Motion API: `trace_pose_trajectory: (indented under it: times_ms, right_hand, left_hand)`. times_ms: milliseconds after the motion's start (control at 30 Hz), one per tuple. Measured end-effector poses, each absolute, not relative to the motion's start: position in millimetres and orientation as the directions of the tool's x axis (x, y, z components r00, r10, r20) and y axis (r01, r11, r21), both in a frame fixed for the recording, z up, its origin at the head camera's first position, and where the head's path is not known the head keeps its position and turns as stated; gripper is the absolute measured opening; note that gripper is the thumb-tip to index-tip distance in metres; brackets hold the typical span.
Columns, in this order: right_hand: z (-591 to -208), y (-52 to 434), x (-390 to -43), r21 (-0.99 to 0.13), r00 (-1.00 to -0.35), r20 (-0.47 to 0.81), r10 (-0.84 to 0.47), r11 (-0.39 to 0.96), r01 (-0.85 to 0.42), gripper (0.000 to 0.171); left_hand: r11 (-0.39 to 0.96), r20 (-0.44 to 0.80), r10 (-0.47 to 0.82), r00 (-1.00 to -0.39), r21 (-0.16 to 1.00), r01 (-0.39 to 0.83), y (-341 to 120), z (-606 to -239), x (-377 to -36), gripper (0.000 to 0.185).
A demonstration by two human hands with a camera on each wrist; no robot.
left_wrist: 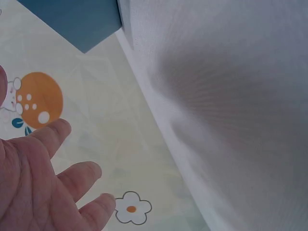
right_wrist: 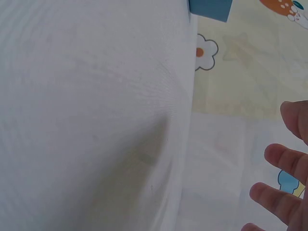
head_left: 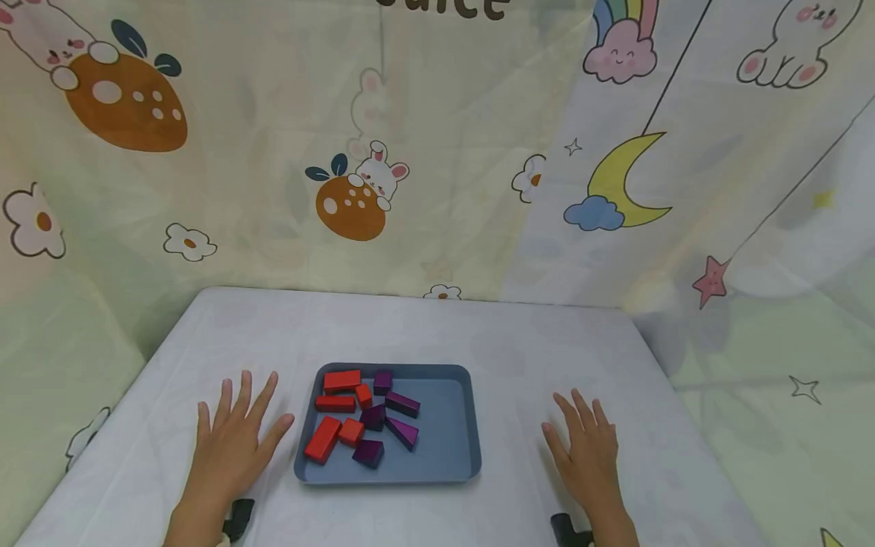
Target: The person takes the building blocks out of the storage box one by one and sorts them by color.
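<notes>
A blue-grey tray sits in the middle of the white table and holds several red blocks and several purple blocks, crowded in its left half. My left hand lies flat on the table just left of the tray, fingers straight and spread, holding nothing. My right hand lies flat to the tray's right, a hand's width away, also empty. The left wrist view shows the left hand's fingers and a tray corner; the right wrist view shows fingertips and a tray corner.
A printed cloth backdrop with rabbits, flowers and a moon rises behind and beside the table. The table's far edge lies well beyond the tray. Dark wrist-camera mounts show at both wrists.
</notes>
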State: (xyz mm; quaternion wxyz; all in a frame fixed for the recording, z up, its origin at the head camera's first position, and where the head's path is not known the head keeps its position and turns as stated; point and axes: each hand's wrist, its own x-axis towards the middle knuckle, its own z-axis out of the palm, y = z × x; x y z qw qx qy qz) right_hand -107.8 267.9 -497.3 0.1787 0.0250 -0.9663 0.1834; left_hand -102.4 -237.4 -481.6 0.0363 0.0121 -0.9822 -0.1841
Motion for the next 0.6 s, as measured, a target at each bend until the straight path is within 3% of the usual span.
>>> trace_pose_trajectory:
  times_ms: [367,467,600]
  right_hand:
    - [-499.6,265.1,-109.0,-0.355,-0.901,0.434,0.004,0.92,-0.167,0.052]
    - [-497.7,261.6,-109.6,-0.374,-0.892,0.452,-0.007,0.906,-0.197,0.051]
    - [-491.6,252.0,-111.6,-0.434,-0.899,0.436,-0.04,0.866,-0.248,0.047]
  left_hand:
    - [0.926,0.052,-0.024,-0.998,0.378,-0.002,-234.2,-480.2,-102.9,0.073]
    - [0.891,0.033,0.012,-0.999,0.453,0.025,-233.6,-481.5,-103.0,0.069]
    - [0.759,-0.03,0.077,-0.997,0.65,0.039,-231.8,-485.0,-105.2,0.063]
